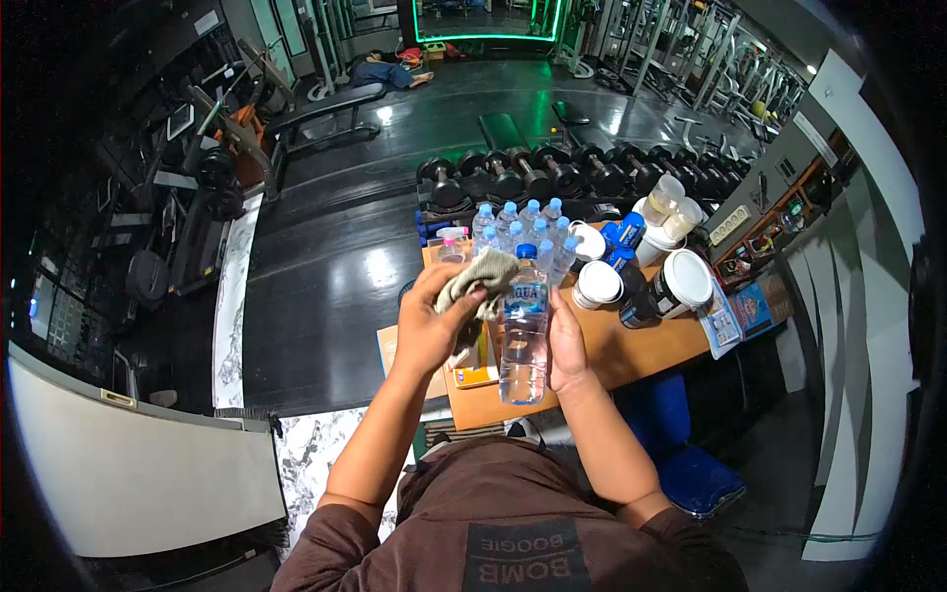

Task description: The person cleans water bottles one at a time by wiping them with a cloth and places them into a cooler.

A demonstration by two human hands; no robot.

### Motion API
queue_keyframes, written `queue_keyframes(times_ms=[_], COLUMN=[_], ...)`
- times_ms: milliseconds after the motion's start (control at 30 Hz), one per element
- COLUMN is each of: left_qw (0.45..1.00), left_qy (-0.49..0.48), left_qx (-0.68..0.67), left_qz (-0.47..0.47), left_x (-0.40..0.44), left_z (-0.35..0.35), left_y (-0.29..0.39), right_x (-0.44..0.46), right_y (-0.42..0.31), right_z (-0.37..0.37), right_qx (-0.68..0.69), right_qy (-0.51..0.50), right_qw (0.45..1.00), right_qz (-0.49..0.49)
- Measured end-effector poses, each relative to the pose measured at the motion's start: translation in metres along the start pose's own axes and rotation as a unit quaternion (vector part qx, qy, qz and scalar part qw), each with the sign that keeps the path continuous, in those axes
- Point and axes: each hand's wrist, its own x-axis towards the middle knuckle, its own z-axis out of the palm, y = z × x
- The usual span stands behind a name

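A clear water bottle (524, 340) with a dark blue cap and a blue label stands upright in the air in front of my chest. My right hand (567, 345) is closed around its right side, its fingers partly hidden behind the bottle. In my left hand (430, 321) is a bunched greyish-green cloth (476, 279), close against the bottle's upper left side. Whether the cloth touches the label I cannot tell. Behind the bottle, several water bottles (508, 219) with light blue caps are grouped on the wooden table (631, 342).
White-lidded tubs (688, 278) and blue packages (623, 232) crowd the table's right half. A yellow box (477, 369) lies near its front edge. Beyond stands a dumbbell rack (582, 173). A blue chair (691, 474) is at the lower right. Far back, a person (387, 73) lies on the floor.
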Motion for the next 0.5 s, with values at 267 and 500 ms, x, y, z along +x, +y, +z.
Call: queue_keyframes(times_ms=[267,500], left_qw=[0.996,0.980], left_qy=[-0.007,-0.096], left_qx=[0.069,0.147], left_qz=[0.061,0.089], left_x=[0.057,0.043], left_z=[0.019,0.030], left_y=[-0.004,-0.003], right_x=[-0.007,0.000], right_y=[0.010,0.013], right_z=[0.007,-0.002], right_qx=[-0.011,-0.053], right_qy=[-0.037,0.012], right_qw=[0.998,0.998], right_qz=[0.058,0.033])
